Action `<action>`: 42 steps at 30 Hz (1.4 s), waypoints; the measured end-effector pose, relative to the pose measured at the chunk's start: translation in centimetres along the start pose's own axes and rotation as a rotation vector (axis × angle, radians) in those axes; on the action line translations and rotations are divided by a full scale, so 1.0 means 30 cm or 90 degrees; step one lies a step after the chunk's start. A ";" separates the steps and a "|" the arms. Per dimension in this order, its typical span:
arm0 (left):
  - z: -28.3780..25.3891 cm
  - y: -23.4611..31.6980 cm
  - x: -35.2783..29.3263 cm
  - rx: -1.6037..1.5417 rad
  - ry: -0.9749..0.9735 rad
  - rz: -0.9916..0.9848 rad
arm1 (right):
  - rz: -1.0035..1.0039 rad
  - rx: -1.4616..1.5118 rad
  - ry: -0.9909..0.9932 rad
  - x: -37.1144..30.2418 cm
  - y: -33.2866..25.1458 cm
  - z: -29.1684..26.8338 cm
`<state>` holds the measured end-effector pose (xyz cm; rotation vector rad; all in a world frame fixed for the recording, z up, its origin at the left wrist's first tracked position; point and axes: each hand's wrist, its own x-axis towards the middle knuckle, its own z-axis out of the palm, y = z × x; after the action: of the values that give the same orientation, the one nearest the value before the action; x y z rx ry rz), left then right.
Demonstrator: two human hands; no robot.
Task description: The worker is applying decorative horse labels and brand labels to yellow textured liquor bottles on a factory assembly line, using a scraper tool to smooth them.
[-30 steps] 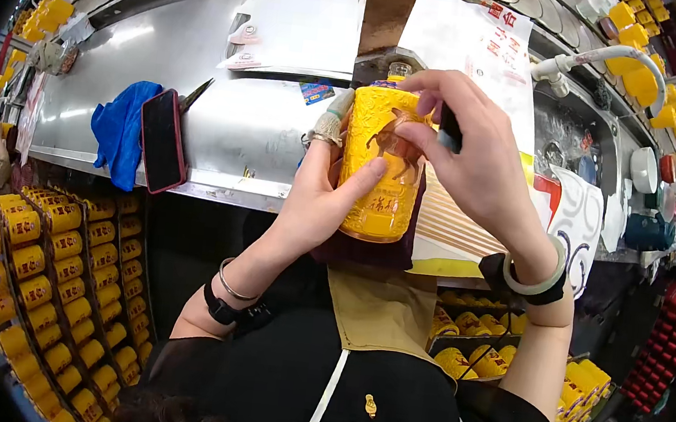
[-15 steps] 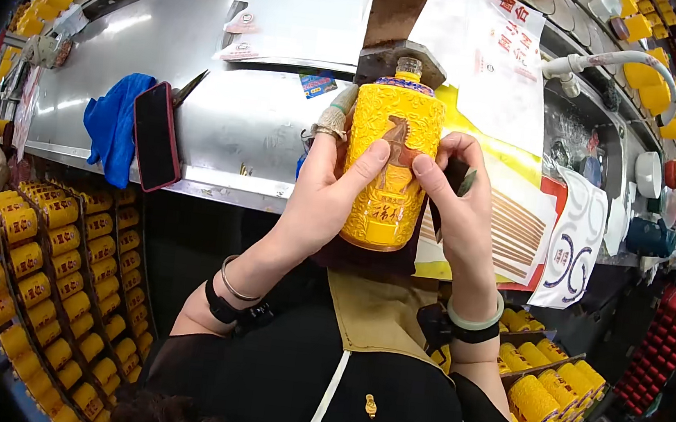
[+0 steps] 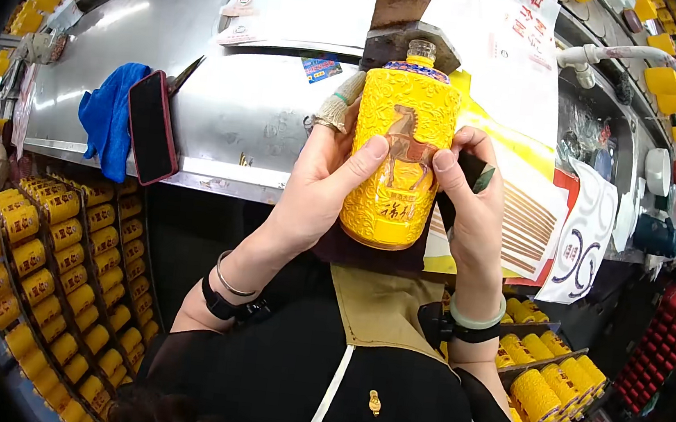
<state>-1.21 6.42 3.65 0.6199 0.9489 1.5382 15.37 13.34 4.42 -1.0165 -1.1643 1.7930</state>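
A yellow embossed bottle (image 3: pixel 367 206) with a clear glass neck rests tilted between my hands, its brown horse picture (image 3: pixel 405 148) facing me. My left hand (image 3: pixel 316 180) grips its left side, thumb lying on the front; a knitted cover (image 3: pixel 337 105) wraps some of that hand's fingers. On the other side, my right hand (image 3: pixel 477 205) has its thumb pressed at the right edge of the horse picture. A dark, flat piece (image 3: pixel 470 172) with a greenish corner is tucked inside the right hand. The bottle's back and several fingertips are hidden.
A phone (image 3: pixel 153 130) and blue cloth (image 3: pixel 109 117) lie at the metal bench's left front edge. A brown-striped sheet (image 3: pixel 521 230) is right of my hands; a sink with a white tap (image 3: pixel 618 55) lies beyond. Racks of yellow bottles (image 3: pixel 38 282) stand lower left, boxed ones (image 3: pixel 537 397) lower right.
My right thumb has slid slightly right across the horse picture, uncovering more of it. More of the dark piece shows. The whole view has shifted a little.
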 end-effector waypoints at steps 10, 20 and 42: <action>0.004 0.007 0.005 -0.011 -0.003 -0.014 | 0.018 0.010 0.005 0.000 -0.009 0.002; -0.002 0.002 0.002 0.006 -0.001 -0.015 | 0.008 0.011 0.003 0.004 -0.002 -0.001; -0.025 -0.003 -0.027 0.047 -0.053 0.036 | 0.010 0.002 -0.010 0.006 -0.009 -0.008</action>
<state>-1.61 5.48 3.27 0.7628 0.9347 1.5218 15.58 13.66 4.56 -1.0156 -1.1658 1.8173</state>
